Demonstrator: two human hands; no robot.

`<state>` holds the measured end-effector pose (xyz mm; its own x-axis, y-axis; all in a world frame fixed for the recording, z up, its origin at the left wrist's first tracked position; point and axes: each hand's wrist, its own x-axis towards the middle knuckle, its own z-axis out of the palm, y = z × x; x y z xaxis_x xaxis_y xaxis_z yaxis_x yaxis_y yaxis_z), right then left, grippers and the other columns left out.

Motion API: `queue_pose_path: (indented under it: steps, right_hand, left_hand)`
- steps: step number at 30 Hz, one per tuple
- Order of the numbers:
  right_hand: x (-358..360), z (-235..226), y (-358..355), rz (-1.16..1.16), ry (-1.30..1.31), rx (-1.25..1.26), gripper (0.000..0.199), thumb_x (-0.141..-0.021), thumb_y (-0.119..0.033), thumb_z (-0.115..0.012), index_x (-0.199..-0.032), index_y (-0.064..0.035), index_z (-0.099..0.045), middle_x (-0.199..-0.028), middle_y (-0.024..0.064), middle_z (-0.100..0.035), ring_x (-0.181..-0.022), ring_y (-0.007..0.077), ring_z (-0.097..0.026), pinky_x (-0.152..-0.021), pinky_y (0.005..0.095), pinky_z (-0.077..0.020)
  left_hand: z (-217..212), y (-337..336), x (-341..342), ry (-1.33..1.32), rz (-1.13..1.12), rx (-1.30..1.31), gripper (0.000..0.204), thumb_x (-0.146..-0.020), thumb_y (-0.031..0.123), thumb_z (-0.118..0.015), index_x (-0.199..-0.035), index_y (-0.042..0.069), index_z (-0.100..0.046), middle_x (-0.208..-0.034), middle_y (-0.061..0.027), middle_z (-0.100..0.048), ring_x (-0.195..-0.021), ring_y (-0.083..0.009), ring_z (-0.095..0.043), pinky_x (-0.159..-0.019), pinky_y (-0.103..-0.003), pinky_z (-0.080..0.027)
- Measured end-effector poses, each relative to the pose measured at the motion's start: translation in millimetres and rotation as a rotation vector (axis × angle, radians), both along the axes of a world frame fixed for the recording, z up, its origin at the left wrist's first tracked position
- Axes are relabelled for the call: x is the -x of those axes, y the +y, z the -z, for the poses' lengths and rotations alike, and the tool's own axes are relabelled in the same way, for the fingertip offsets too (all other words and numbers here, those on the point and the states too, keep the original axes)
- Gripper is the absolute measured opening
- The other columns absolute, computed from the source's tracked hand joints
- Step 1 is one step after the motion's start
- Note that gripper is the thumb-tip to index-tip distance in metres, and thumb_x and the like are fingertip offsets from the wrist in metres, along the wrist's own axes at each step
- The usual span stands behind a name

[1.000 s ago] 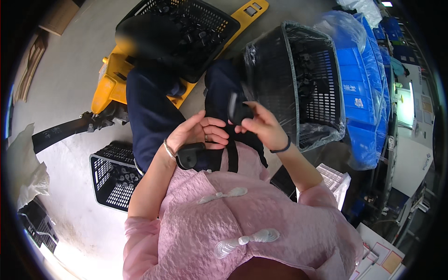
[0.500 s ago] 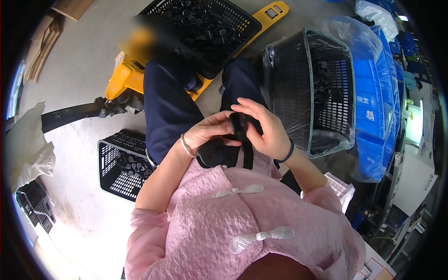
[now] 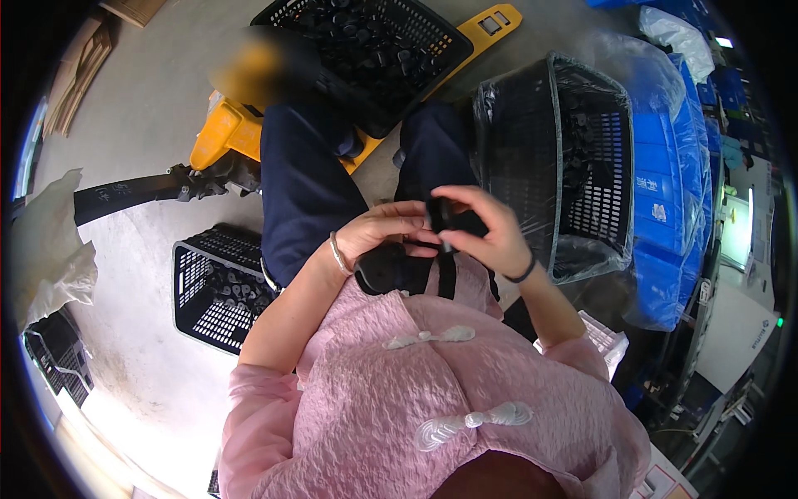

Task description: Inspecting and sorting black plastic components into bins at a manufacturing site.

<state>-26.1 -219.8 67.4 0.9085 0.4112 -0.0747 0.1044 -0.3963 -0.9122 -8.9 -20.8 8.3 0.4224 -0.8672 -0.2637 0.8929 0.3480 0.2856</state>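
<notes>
Over my lap, my left hand (image 3: 374, 230) is closed, its fingertips pinching a small black part (image 3: 437, 214). My right hand (image 3: 492, 233) is closed on the same part from the other side, thumb below and fingers above. The part is dark and slightly blurred, so its exact kind does not show. Just below my left hand, a rounded black object (image 3: 379, 271) lies against my lap. A black strap (image 3: 446, 276) hangs beside it, under my right hand.
Ahead, a black crate (image 3: 453, 51) full of black parts rests on a yellow pallet jack (image 3: 223, 137). A plastic-lined black crate (image 3: 515, 158) stands at right, before blue bins (image 3: 657, 183). A smaller black crate (image 3: 184, 312) with parts stands at left on the floor.
My right hand has shifted a little right and down, its fingers more curled around the black part. The part has moved slightly right; my left hand stays nearly in place.
</notes>
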Motion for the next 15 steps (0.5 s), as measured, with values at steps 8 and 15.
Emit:
queue_pose_path:
  steps: [8,15]
  right_hand:
    - [-20,-47,-85,0.464,-0.711,0.885,0.045,-0.071,-0.012,-0.065,-0.112,-0.0022,-0.050,-0.110,0.0142,-0.052,-0.103,0.0299,-0.048,-0.089,0.0373,-0.0366]
    - [0,7,38,-0.290,-0.305,0.236,0.040,-0.067,-0.013,-0.066,-0.105,-0.0073,-0.054,-0.102,0.0089,-0.055,-0.094,0.0268,-0.051,-0.080,0.0367,-0.0397]
  left_hand:
    - [10,-2,-5,0.172,-0.058,0.042,0.041,-0.091,0.029,-0.037,-0.120,0.001,-0.041,-0.118,-0.0198,-0.048,-0.111,-0.0304,-0.046,-0.094,-0.045,-0.036]
    - [25,-5,-4,0.292,-0.109,0.059,0.047,-0.091,0.036,-0.033,-0.117,-0.002,-0.043,-0.117,-0.0202,-0.048,-0.109,-0.0282,-0.047,-0.095,-0.042,-0.036]
